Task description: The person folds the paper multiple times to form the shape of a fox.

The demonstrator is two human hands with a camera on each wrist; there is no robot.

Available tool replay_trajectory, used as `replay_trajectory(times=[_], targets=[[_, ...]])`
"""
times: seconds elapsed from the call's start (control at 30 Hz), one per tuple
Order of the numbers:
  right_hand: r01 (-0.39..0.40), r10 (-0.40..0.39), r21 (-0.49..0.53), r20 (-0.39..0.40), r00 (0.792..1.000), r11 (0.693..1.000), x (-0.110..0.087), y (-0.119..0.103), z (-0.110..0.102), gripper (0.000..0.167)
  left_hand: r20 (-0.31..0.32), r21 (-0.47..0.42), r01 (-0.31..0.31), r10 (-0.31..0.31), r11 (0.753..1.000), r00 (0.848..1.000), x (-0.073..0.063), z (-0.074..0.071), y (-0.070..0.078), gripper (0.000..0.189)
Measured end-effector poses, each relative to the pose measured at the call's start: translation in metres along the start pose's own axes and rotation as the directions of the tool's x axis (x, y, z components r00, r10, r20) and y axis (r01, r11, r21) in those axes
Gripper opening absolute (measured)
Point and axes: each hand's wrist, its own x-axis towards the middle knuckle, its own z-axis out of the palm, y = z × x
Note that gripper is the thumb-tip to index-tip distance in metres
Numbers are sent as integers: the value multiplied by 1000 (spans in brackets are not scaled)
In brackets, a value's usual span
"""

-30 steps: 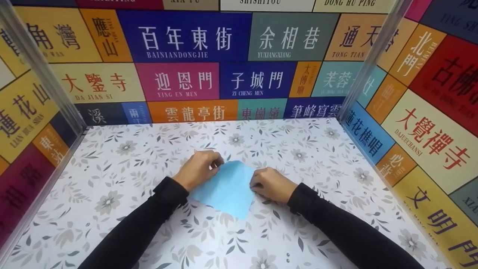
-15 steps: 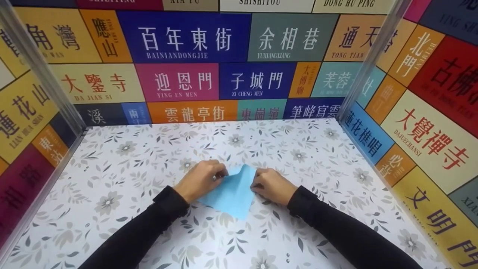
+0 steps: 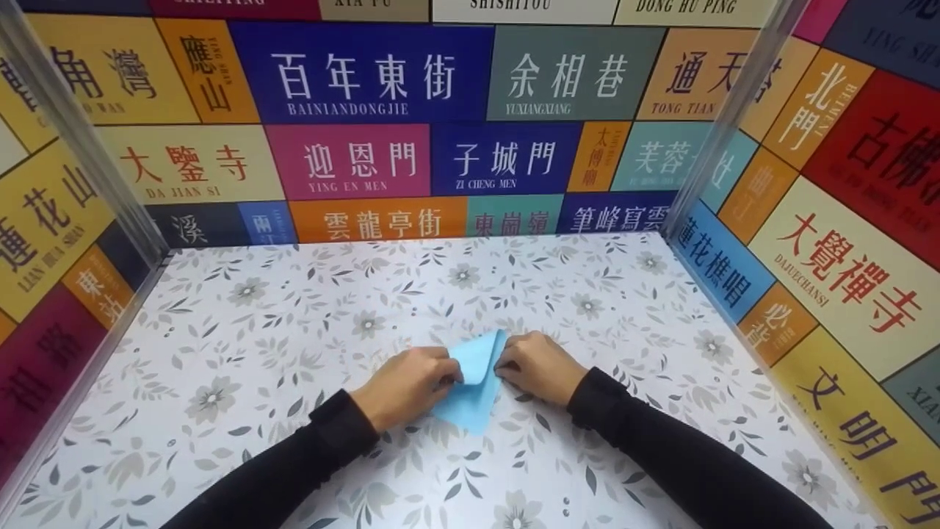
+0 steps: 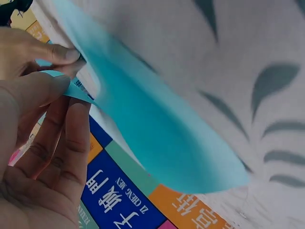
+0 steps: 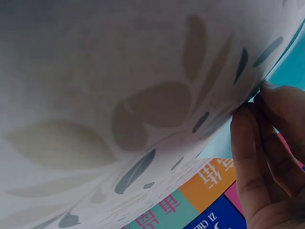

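A light blue sheet of paper [image 3: 474,361] lies between my hands near the middle of the table, its far part folded over toward me in a loose bend. At its left side my left hand [image 3: 410,388] pinches the folded-over edge; in the left wrist view the thumb and fingers of that left hand [image 4: 52,129] grip the edge, and the paper [image 4: 152,138] curves away from them. My right hand [image 3: 542,365] holds the right edge. Seen from the right wrist, the right hand [image 5: 271,148] has thumb and fingertips together at the paper's edge, close over the table.
The table [image 3: 294,308] has a white cover printed with grey flowers and leaves. Colourful walls with Chinese lettering enclose it: a back wall [image 3: 459,158], a left wall [image 3: 51,220] and a right wall [image 3: 844,272]. Transparent strips run along the corners.
My left hand has come toward me and slightly right, bringing the paper's far left edge over into a bend. The right hand has stayed at the right edge.
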Motion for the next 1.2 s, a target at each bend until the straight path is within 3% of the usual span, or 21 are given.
replay_trajectory(times=[0.4, 0.67, 0.93, 1.2], targets=[[4, -4, 22, 11, 1000, 1000, -4, 1, -2, 5, 59, 61, -42, 39, 997, 998, -6, 12, 14, 13], [-19, 15, 83, 52, 999, 996, -6, -1, -8, 4, 99, 57, -29, 23, 998, 995, -8, 15, 20, 9], [-24, 21, 79, 48, 999, 997, -8, -4, -12, 13, 136, 81, -33, 22, 996, 991, -12, 15, 23, 6], [-54, 49, 83, 58, 997, 995, -10, -3, -11, 11, 120, 129, -60, 45, 990, 992, -14, 14, 21, 7]])
